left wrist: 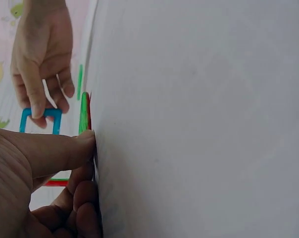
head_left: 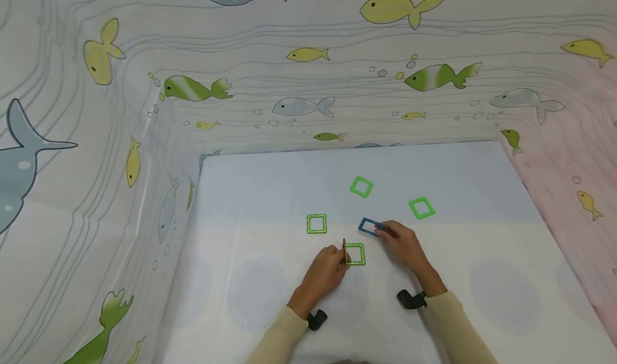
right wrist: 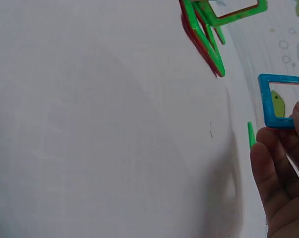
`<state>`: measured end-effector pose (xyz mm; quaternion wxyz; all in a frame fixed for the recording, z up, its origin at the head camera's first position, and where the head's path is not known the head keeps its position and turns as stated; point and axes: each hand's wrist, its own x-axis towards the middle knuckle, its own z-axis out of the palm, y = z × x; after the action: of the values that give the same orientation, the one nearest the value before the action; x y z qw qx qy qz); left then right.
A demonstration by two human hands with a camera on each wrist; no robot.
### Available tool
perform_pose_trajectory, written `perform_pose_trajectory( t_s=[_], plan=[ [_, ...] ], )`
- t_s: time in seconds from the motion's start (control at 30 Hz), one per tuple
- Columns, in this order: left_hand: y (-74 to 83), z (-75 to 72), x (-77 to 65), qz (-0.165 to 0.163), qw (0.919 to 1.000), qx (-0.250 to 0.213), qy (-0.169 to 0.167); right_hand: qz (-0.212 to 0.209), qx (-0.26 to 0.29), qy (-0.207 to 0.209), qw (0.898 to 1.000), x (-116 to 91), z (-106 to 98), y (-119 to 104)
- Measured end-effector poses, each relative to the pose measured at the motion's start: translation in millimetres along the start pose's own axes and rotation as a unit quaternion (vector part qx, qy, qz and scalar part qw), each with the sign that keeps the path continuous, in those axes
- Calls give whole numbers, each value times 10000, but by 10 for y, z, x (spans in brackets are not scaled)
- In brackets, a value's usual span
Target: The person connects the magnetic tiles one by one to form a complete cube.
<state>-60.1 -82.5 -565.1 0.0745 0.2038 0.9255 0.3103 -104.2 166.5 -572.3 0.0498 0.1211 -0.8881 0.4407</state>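
Note:
My left hand [head_left: 324,272] pinches an upright square tile frame [head_left: 344,243], seen edge-on, between thumb and fingers. That frame stands at the left side of a green square tile frame [head_left: 363,254] lying flat on the table. The left wrist view shows green and red along the pinched frame's [left wrist: 84,113] edge, close to the white surface. Slightly farther off and to the right, my right hand [head_left: 404,246] holds a blue square tile frame [head_left: 362,224] by one side. In the right wrist view the thumb and fingertips grip the blue frame [right wrist: 268,101] at its lower edge.
On the white table [head_left: 260,192] lie more green frames: one left [head_left: 316,215], one at the back [head_left: 369,190], one to the right [head_left: 427,215]. A sheet printed with fish [head_left: 308,54] rises behind the table and at both sides.

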Motion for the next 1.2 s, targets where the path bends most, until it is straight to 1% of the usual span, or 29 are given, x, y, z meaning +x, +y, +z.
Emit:
perform_pose_trajectory(
  t_s=[0.13, 0.27, 0.37, 0.5, 0.63, 0.83, 0.97, 1.2],
  plan=[
    [-14, 20, 10, 29, 10000, -64, 66, -286, -2, 39, 9996, 25, 36, -11],
    [-13, 36, 10, 68, 9999, -42, 70, -316, 66, -20, 9995, 16, 77, -29],
    [-17, 50, 3, 3, 10000, -8, 52, -349, 114, -147, 9992, 7, 113, -42],
    [-27, 65, -1, -67, 9999, 17, 89, -581, 65, -222, 9980, 16, 150, -55],
    [-36, 83, 8, -7, 9999, -2, 171, -716, 10, -189, 9973, 24, 155, -70],
    [-54, 124, 19, 207, 9991, 148, 334, -767, 9, -237, 9968, 0, 157, -68],
    [-61, 139, 17, 187, 9991, 198, 323, -812, 21, -278, 9963, -14, 171, -59],
    [-57, 148, 11, 231, 9989, 213, 347, -605, -19, -368, 9975, -49, 174, -64]
  ],
)
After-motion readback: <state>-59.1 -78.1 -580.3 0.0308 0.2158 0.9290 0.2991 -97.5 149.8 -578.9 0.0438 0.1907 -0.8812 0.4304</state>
